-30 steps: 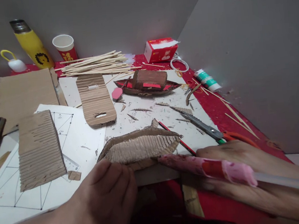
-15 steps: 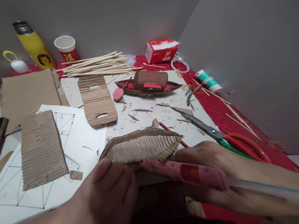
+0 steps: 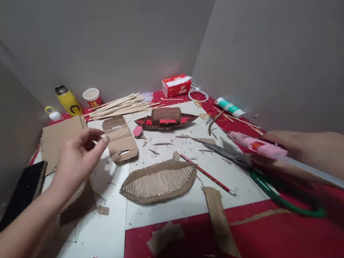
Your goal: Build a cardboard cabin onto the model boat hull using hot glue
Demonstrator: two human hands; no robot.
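My left hand (image 3: 81,156) is raised over the left side, thumb and fingers apart, holding nothing; its fingertips are near a cardboard piece with two slots (image 3: 119,138). My right hand (image 3: 310,148), blurred, is closed around a pink hot glue gun (image 3: 258,144) with a translucent glue stick out the back. Just under it lie green-handled scissors (image 3: 222,150), their other handle hidden. Between my hands, a leaf-shaped cardboard boat hull (image 3: 159,183) with raised sides rests on white paper, touched by neither hand.
A finished brown boat model (image 3: 166,119) sits behind the hull, among cardboard scraps. A red pencil (image 3: 208,174) and cardboard strip (image 3: 219,221) lie right of the hull. Sticks (image 3: 121,106), a paper cup (image 3: 92,97), a yellow bottle (image 3: 68,101) and a tissue box (image 3: 176,86) line the back; a phone (image 3: 22,196) lies left.
Both hands have left the hull, which now lies flat on the paper. My left hand moved up and left and opened; my right moved right with the glue gun. The view has tilted up.
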